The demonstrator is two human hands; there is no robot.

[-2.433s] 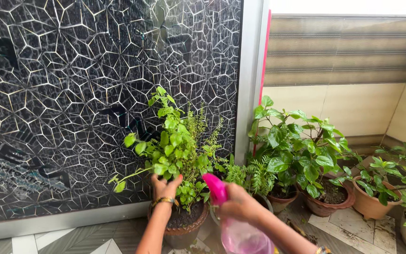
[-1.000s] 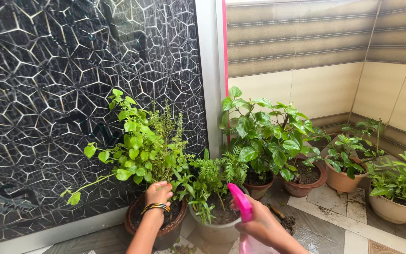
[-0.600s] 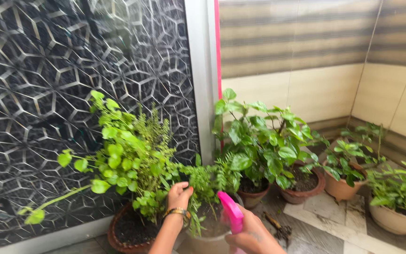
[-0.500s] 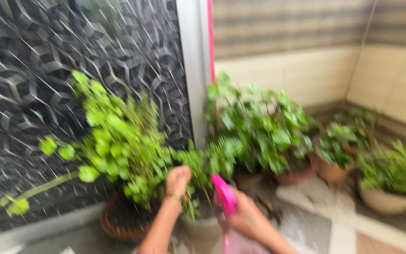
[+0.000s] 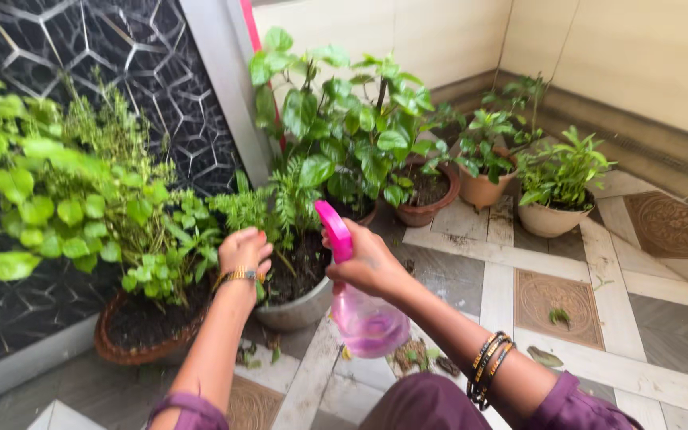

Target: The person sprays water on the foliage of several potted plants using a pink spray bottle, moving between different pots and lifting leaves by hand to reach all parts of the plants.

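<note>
A single head-worn camera is looking steeply down and forward from close range. The left hand (image 5: 242, 251) and right hand (image 5: 365, 263) are occupying lower centre; potted plants are filling the upper half, tiled floor (image 5: 639, 295) at right.

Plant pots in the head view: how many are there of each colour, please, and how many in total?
Reddish-brown pots: 2, a wide one far left and a bowl at the back.
Grey pots: 1, the one near the left hand.
Orange-tan pots: 1.
Cream pots: 1.
Total: 5 that I can see; leaves may hide another.
</note>
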